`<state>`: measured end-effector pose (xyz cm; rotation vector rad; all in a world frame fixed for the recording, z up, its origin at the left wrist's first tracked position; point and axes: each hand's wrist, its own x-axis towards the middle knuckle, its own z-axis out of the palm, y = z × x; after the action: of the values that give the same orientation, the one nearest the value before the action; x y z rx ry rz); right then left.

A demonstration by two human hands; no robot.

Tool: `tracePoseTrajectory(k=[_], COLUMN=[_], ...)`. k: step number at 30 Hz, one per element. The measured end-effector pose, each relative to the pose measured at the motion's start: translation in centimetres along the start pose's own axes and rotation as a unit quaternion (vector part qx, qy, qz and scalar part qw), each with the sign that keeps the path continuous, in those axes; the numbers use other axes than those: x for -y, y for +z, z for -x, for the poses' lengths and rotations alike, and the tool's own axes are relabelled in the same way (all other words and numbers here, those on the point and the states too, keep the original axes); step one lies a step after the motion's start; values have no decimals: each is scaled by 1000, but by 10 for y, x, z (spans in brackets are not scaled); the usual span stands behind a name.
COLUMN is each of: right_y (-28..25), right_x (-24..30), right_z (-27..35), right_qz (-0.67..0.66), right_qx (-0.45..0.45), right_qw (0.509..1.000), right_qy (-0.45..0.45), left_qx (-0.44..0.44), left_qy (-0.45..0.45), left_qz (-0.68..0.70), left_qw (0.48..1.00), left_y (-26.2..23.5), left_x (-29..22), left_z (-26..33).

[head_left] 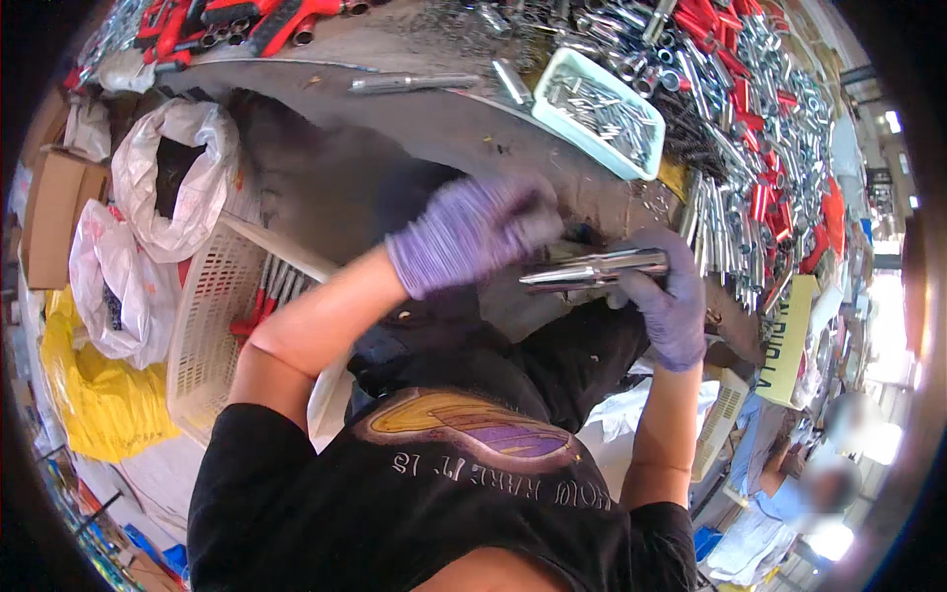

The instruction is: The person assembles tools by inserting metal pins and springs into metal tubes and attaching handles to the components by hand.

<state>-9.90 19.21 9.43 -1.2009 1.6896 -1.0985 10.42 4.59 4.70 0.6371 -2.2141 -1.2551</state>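
My right hand (671,301), in a purple-grey glove, is closed around shiny chrome metal tubes (592,268); they lie sideways with their tips toward the left. Just left of these tips is my left hand (478,232), in a purple knitted glove. Its fingers look curled but are smeared by motion, and whether they hold anything does not show. Beyond both hands, a pale mint plastic tray (562,61) of small metal pins stands on the workbench (326,84). A long metal rod (414,84) and a short metal cylinder (511,82) lie left of the tray.
Heaped chrome and red metal parts (760,187) cover the bench at right. Red-handled tools (281,25) lie far left. White sacks (178,222), a white plastic crate (212,321) holding red-handled pieces, and a yellow bag (99,385) stand left. Another person (779,483) is at lower right.
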Motion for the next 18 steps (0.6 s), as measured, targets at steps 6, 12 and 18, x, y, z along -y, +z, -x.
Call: tracePoseTrajectory(k=[6,12,18], right_y=[0,10,-32], right_x=[6,17,13], right_z=[-19,-67,-129], right_qz=[-40,-13,-23], right_qx=[-55,-96,-141], right_qw=[997,991,978], right_qy=[-22,-90,-154], left_qx=[-126,36,-91], left_qy=[34,50,-67], left_qz=[-512,-458,-23], left_qw=[849,887,993], left_y=[-117,-143,-98], left_x=[88,117,69], left_z=[-30,-51,-12])
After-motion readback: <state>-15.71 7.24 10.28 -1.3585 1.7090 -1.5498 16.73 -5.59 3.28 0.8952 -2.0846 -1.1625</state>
